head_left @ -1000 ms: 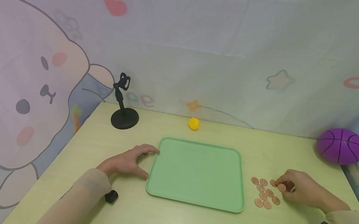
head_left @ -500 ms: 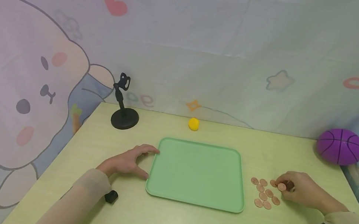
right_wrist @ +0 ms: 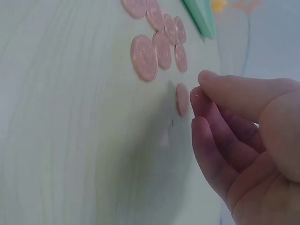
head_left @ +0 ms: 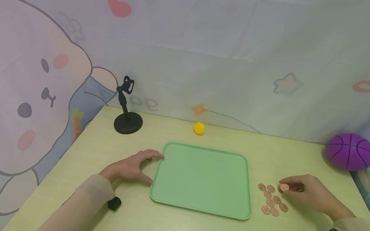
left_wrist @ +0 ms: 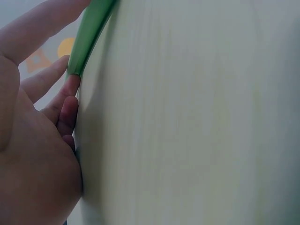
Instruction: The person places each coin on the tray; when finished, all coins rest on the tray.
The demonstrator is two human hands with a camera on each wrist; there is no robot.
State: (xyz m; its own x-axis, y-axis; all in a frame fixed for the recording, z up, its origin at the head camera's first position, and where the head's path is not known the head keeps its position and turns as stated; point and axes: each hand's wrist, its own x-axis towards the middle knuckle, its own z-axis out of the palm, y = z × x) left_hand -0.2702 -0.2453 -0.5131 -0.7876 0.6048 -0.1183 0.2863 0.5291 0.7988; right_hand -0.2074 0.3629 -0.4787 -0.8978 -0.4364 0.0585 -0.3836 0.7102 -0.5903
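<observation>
My right hand (head_left: 307,192) pinches a copper-coloured coin (head_left: 284,187) between thumb and fingertips, low over the table. Just under those fingertips lies another coin (right_wrist: 182,100), partly covered by the held one in the head view. Several more coins (head_left: 270,203) lie flat in a loose cluster to the left of this hand. A light green rectangular tray (head_left: 205,179) sits mid-table, left of the coins. At its left rim is my left hand (head_left: 130,166), thumb and index finger spread apart, fingertips right at the edge. In the left wrist view its fingers meet the green rim (left_wrist: 89,37).
At the back left stands a black desktop microphone stand (head_left: 128,123). A small yellow object (head_left: 199,128) sits behind the tray. A purple basketball (head_left: 350,152) rests at the table's back right corner. A printed cloth (head_left: 192,54) hangs along the back edge.
My right hand has shifted slightly left with the pinched coin, which now overlaps a coin on the table. My left hand and the tray stay in place.
</observation>
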